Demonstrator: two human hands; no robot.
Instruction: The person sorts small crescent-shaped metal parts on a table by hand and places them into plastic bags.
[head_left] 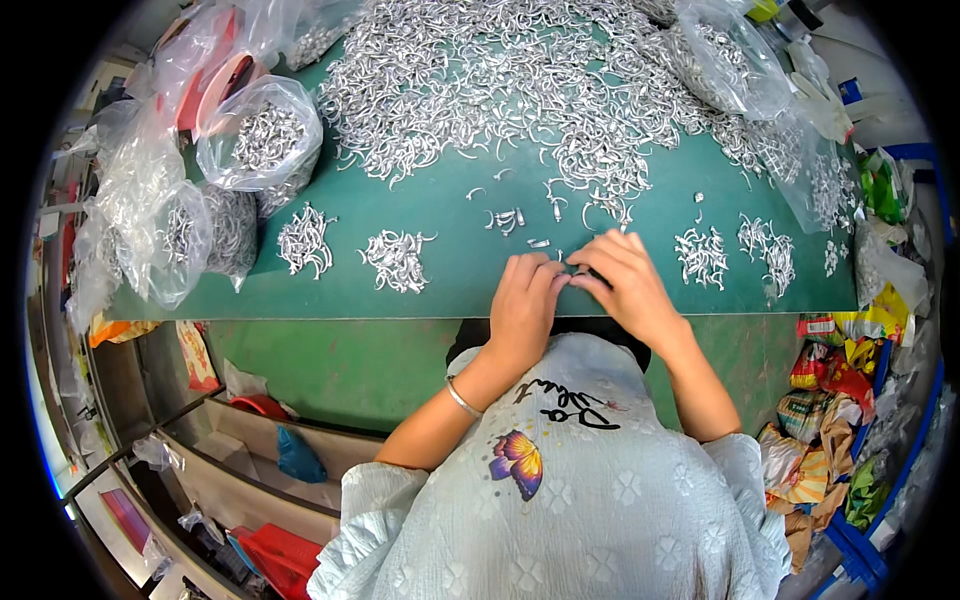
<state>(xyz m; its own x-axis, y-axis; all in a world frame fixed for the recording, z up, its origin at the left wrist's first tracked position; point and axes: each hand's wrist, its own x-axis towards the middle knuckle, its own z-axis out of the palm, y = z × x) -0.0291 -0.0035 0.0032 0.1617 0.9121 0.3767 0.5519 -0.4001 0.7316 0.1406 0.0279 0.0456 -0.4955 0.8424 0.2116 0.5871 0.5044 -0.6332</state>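
My left hand (524,305) and my right hand (630,288) meet at the near edge of the green table (450,285). Thumbs and fingers of both are pinched together, tip to tip. Whatever sits between the fingertips is tiny and mostly covered, so I cannot make it out. Just beyond the fingers lie a few loose silver curved metal pieces (506,220). Small piles of the same kind flank my hands: one pile (395,260) to the left, another pile (702,256) to the right.
A large heap of silver curved pieces (480,90) spreads over the far part of the table. Clear plastic bags (262,140) filled with pieces stand at the left, and another bag (735,70) lies far right. Packed goods (815,410) crowd a blue rack; open drawers (250,450) sit lower left.
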